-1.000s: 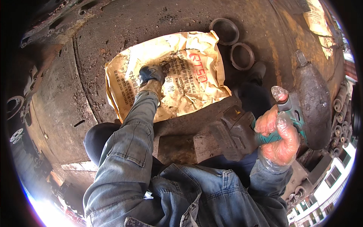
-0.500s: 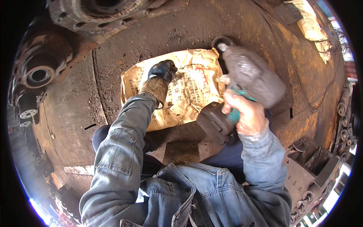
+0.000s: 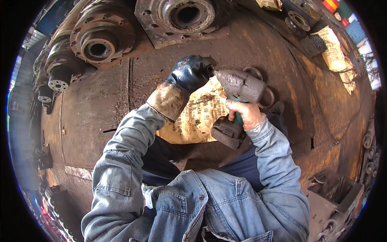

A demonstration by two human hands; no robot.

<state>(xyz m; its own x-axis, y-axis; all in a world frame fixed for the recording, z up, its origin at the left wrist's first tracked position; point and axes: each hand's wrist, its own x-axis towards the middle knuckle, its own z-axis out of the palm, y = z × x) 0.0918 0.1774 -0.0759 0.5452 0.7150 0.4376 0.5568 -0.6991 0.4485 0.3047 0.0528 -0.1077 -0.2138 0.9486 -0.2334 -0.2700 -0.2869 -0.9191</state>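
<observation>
My right hand [image 3: 246, 115], in a thin clear glove, grips the handle of a grimy cordless impact wrench [image 3: 242, 84] with green on its grip and a dark battery at its base. The wrench's nose points left, toward my left hand [image 3: 187, 74]. That hand wears a dark blue coated glove with a dirty tan cuff. Its fingers are closed around a small dark piece [image 3: 210, 63] at the wrench's tip; its exact kind is mostly hidden. Beneath both hands lies a crumpled tan paper sack [image 3: 197, 117] with dark print.
Large flanged metal housings [image 3: 98, 48] stand at the far left, another housing [image 3: 189, 16] at the far middle. Metal rings [image 3: 268, 98] lie just beyond the wrench. A cable [image 3: 318, 111] crosses the stained metal surface at right. A steel box [image 3: 336, 189] stands near right.
My left hand has risen off the sack to the wrench's nose and closed on the small dark piece. The wrench has moved left and turned its nose leftward. The view has shifted, showing more housings.
</observation>
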